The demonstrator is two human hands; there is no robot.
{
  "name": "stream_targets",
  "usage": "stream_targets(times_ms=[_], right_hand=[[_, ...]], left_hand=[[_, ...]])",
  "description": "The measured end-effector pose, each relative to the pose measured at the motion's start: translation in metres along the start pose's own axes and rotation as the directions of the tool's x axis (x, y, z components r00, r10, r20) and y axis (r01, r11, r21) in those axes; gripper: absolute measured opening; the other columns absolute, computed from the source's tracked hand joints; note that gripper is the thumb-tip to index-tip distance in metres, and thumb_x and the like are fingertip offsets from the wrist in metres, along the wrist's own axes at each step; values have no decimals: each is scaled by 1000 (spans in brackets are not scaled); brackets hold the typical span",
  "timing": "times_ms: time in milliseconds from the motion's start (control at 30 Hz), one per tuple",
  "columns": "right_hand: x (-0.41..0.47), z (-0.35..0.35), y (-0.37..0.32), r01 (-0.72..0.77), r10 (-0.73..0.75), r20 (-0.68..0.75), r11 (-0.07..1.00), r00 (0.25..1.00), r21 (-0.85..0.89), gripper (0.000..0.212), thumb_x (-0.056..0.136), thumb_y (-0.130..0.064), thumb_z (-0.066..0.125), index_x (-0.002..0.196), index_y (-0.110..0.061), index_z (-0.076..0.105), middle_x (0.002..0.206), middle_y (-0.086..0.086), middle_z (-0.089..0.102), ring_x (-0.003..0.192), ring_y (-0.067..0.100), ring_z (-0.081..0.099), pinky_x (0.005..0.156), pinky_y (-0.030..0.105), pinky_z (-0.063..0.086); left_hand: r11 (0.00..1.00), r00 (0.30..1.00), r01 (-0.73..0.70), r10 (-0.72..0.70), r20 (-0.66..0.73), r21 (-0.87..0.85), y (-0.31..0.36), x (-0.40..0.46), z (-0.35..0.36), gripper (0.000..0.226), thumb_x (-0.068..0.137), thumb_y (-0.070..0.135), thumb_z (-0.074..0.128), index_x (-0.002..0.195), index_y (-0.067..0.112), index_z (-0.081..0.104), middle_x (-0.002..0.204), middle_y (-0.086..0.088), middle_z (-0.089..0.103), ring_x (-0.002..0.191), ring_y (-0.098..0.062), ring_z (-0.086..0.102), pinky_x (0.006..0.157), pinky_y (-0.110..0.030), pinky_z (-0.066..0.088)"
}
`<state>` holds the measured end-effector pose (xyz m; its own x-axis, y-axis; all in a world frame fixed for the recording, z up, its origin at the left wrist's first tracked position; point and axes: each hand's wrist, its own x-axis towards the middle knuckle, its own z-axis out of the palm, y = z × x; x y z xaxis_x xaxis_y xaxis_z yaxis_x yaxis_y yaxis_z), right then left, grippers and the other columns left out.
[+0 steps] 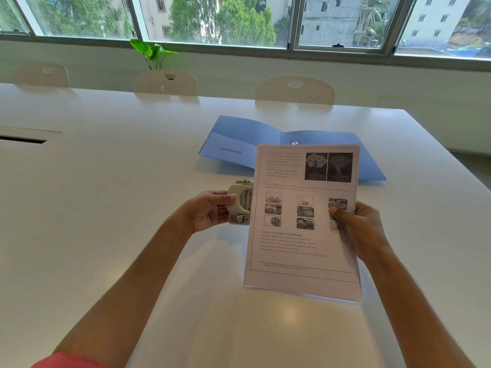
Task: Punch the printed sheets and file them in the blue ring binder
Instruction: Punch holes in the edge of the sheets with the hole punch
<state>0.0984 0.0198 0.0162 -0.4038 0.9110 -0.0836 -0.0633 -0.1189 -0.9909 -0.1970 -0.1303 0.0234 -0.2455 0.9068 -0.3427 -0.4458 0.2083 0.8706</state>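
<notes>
— So, where are the printed sheets at this moment?

— Raised off the white table, near the middle, printed side facing the camera. The right hand holds them by their right edge, thumb curled over the front and pinching the stack.

— And the left hand?

— Its grip is wrapped around a white hole punch, fingers curled round its left side. The punch is lifted too, and sits right at the left edge of the sheets; whether the paper is actually inside its slot I cannot tell.

— What about the blue ring binder?

— Lying open and flat on the table, farther away than the sheets. A metal ring shows at its spine, just above the top edge of the paper, which hides part of the right cover.

— Anything else around?

— Three pale chairs along the far side of the table, a green plant behind the middle one, and windows looking out on trees and buildings.
</notes>
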Motion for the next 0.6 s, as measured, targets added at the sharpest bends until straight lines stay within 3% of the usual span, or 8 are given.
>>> stream_targets(times_ms=[333,600], right_hand=[[3,-3,10,-75,71,-59,994,996,-84,9,86,-2,67,90,-9,71,82,11,77,70,28,75,61,37,61],[6,-4,15,-182,176,-65,976,982,-117,10,85,1,67,89,-8,68,76,7,77,66,25,75,48,29,57]], left_hand=[[997,995,60,-56,-77,52,-14,4,5,40,64,14,77,99,-3,66,84,-18,72,70,-25,72,59,-34,60],[990,984,136,-130,-119,43,-26,9,12,37,64,14,76,96,-2,65,80,-19,74,71,-27,73,57,-34,59]])
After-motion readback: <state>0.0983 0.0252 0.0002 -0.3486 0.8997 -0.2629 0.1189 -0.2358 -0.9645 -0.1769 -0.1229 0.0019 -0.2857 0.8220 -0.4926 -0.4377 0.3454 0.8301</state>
